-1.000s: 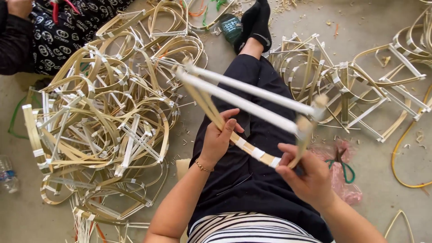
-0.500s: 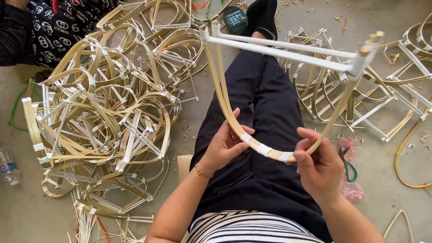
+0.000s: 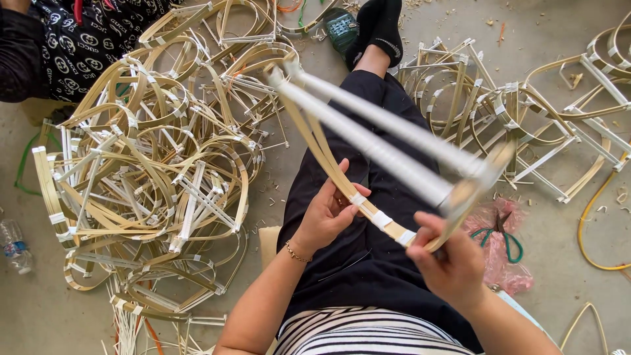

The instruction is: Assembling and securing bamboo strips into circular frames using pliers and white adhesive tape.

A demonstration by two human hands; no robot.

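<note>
A person sits on the concrete floor [image 3: 578, 309] with legs stretched out, holding a curved bamboo frame [image 3: 368, 148] above the lap. The frame is a bent strip of split bamboo closed by two white-wrapped crossbars, and it blurs at the far end, so its exact shape there cannot be told.

The left hand [image 3: 325, 213] is closed around the bent strip near its bottom curve, thumb over the top and fingers beneath, just beside a white tape binding [image 3: 381, 219]. The right hand [image 3: 450, 266] is curled round the strip a little further along, at the corner where the crossbars meet the curve; how tightly it grips cannot be told through the blur. Holding both sides of the taped joint seems to keep the springy strip from opening out.

To the left lies a big tangled pile of finished frames [image 3: 151, 177], and a second, flatter heap [image 3: 519, 112] spreads to the right, both within arm's reach. Green-handled scissors [image 3: 496, 233] rest on a pink plastic bag [image 3: 506, 263] near the right hand. A plastic bottle [image 3: 13, 244] lies at the left edge, and another person's patterned dark sleeve [image 3: 72, 39] shows at the top left.
</note>
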